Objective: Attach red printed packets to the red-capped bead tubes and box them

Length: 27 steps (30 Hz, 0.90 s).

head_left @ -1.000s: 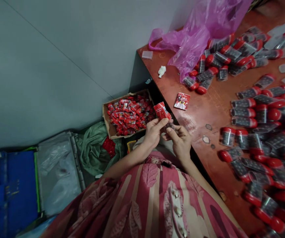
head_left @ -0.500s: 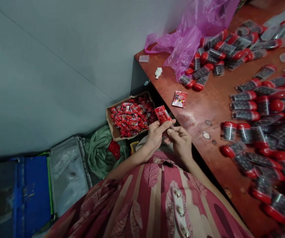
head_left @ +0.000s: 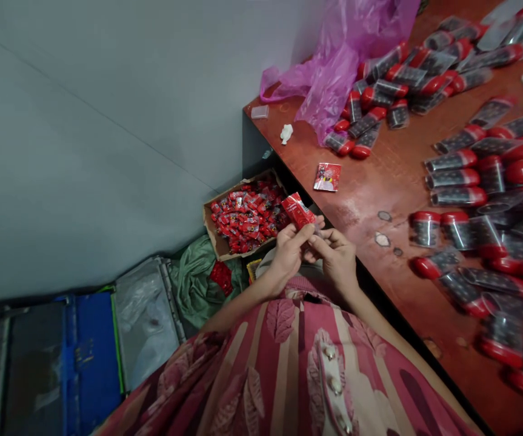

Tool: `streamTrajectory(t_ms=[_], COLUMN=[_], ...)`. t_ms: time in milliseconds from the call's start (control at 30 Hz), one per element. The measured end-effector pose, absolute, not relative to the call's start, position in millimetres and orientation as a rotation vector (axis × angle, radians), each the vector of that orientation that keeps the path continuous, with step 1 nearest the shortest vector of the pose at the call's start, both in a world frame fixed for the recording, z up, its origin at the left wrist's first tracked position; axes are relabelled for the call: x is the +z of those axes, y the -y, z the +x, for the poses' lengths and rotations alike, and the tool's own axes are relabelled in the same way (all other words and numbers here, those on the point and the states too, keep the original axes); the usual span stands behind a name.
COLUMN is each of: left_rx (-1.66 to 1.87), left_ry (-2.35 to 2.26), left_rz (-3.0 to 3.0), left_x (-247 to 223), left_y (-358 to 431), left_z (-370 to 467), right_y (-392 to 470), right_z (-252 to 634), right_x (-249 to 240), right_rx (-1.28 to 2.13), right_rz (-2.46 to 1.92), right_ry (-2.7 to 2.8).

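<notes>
In front of my body, a small shiny red packet (head_left: 296, 208) sticks up from between my two hands. My left hand (head_left: 290, 251) is closed on it, thumb across its lower part. My right hand (head_left: 337, 257) pinches at the packet's lower right end, where a bit of clear film shows; the fingers partly hide this spot. Beyond my hands, a cardboard box (head_left: 221, 243) is filled with many similar red packets. A flat red printed packet (head_left: 327, 177) lies alone on the reddish-brown table (head_left: 356, 206), near its edge.
Many clear tubes with red caps and dark contents (head_left: 453, 179) cover the table's right side. A pink plastic bag (head_left: 329, 79) slumps at the back. At left stand a green sack (head_left: 197, 284), a grey crate (head_left: 145, 327) and a blue crate (head_left: 95, 357); a grey wall (head_left: 106, 121) rises behind.
The view has turned slightly, so the box and crates sit further right. The packet stays in my hands, tilted slightly more; my fingers have shifted only a little.
</notes>
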<state>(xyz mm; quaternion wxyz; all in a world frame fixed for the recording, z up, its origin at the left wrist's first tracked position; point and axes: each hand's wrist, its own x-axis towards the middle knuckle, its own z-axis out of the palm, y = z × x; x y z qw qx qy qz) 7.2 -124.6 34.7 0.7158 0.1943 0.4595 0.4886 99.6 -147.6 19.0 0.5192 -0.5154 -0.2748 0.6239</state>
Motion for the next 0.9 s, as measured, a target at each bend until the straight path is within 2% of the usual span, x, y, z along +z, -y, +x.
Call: streamTrajectory(t_ms=[300, 400, 567, 900], left_rx=[1.188, 1.200, 1.126, 0.938], left_ry=[-0.922, -0.908, -0.860, -0.889], left_rz=[0.309, 0.317, 0.373, 0.332], left_x=[33.4, 32.6, 30.5, 28.4], left_y=[119.2, 118.7, 120.4, 123.9], left_z=[5.6, 3.4, -5.3, -4.1], right_y=[152.8, 153.1, 149.8, 146.4], right_z=[101.0, 107.0, 120.0, 129.5], right_x=[15.4, 13.1, 19.8, 13.4], right_rx=[1.428, 1.260, 0.764, 0.473], right_rz=[-1.284, -1.331, -1.332, -1.285], right_ry=[0.832, 1.070, 1.368, 1.742])
